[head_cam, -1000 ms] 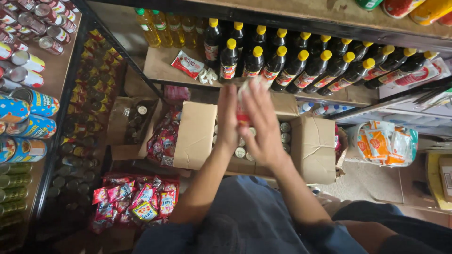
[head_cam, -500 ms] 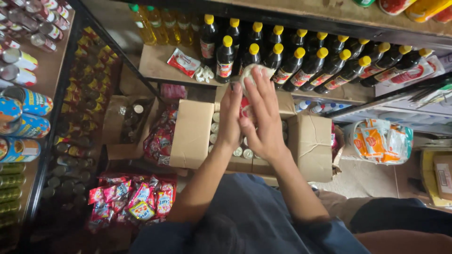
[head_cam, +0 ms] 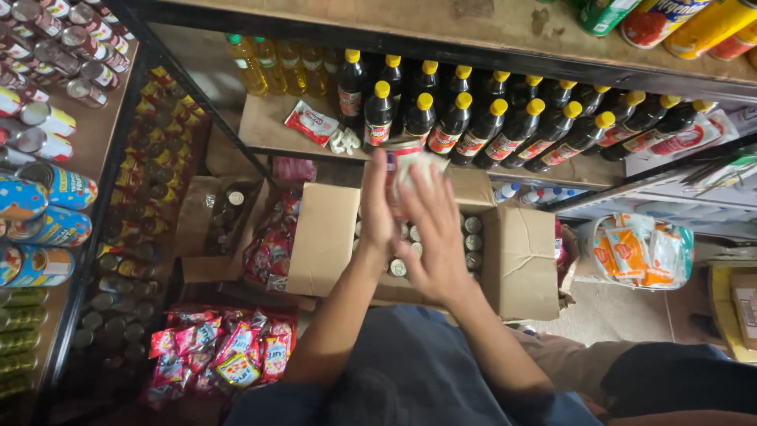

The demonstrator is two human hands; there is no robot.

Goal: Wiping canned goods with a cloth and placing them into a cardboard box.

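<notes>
Two hands are up in front of a shelf, and they hold a small can (head_cam: 406,162) between them; the can is blurry, with a red and white label, and it sits above the open cardboard box (head_cam: 516,260); the left hand (head_cam: 376,207) is on the left side of the can with its fingers wrapped on it; the right hand (head_cam: 434,233) has its fingers spread wide and long, and its fingertips touch the can from below and from the right; inside the box you can see the round tops of more cans (head_cam: 471,241) packed close together; behind the hands stands a row of dark bottles with yellow caps (head_cam: 505,126) on the shelf; to the left of the box lie bright snack packets (head_cam: 213,351) on the floor; on the far left there are cans (head_cam: 47,229) stacked on their sides.
</notes>
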